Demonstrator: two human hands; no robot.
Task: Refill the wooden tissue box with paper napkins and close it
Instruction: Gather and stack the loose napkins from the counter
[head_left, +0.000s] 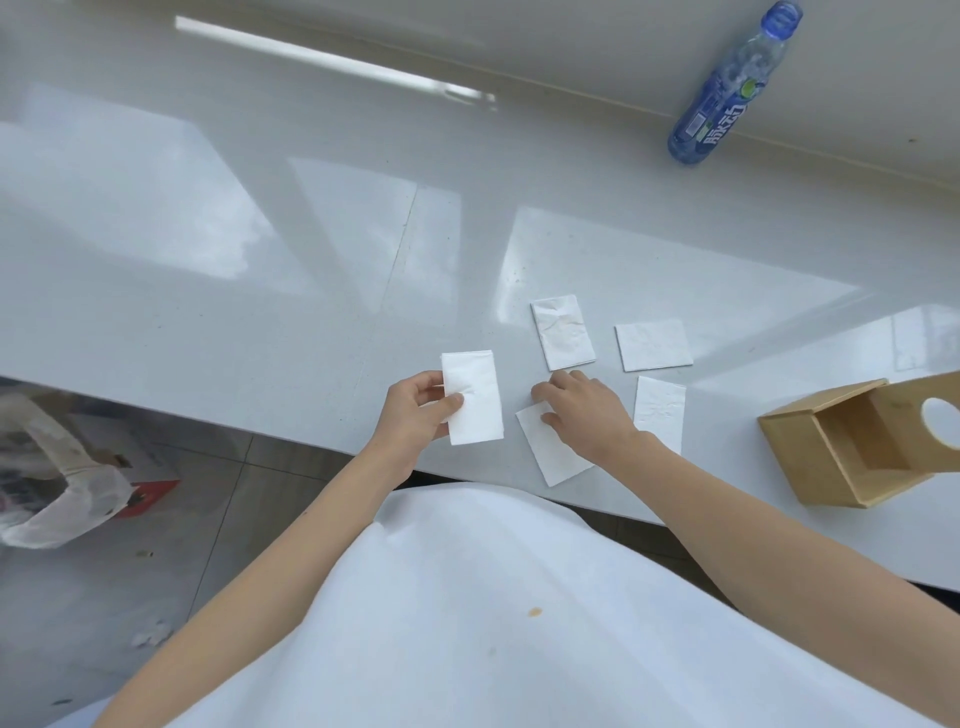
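Observation:
My left hand (418, 410) pinches a folded white napkin (475, 400) by its left edge, just above the white table (260, 291). My right hand (582, 410) lies palm down on another folded napkin (553, 457) near the table's front edge, fingers on its top corner. Three more folded napkins rest on the table: one crumpled (563, 332), one to the right (653, 344), and one (658, 410) beside my right wrist. The wooden tissue box (810, 447) lies on its side at the right, open and hollow, and its panel with the round hole (935, 415) faces up.
A blue-capped plastic drink bottle (724, 98) lies at the back right against the wall ledge. Below the table's left edge are a white plastic bag (67, 499) and a red-edged carton (150, 493) on the tiled floor. My white garment fills the foreground.

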